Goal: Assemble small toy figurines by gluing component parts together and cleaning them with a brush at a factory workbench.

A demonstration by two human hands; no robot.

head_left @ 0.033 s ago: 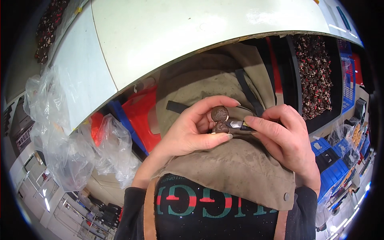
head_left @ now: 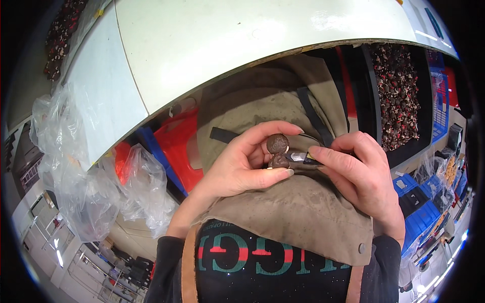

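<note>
Above my lap, my left hand (head_left: 246, 162) is closed around two small dark brown pieces. The upper brown piece (head_left: 277, 144) is round, with a raised pattern on its face. Just below it, the lower brown piece (head_left: 279, 161) has a pale edge and sits by my thumb. What they are made of, I cannot tell. My right hand (head_left: 353, 164) pinches a small knife (head_left: 299, 157) with a short shiny blade and a dark handle, partly hidden by the fingers. Its blade points left, close against the lower piece. A brown apron (head_left: 288, 202) lies beneath both hands.
A pale table (head_left: 262, 25) curves across in front. To the right, a black tray (head_left: 396, 96) holds many small brown, cream and red pieces; blue crates (head_left: 419, 212) stand nearer. Clear plastic bags (head_left: 81, 166) hang at the left, beside a red surface (head_left: 177, 146).
</note>
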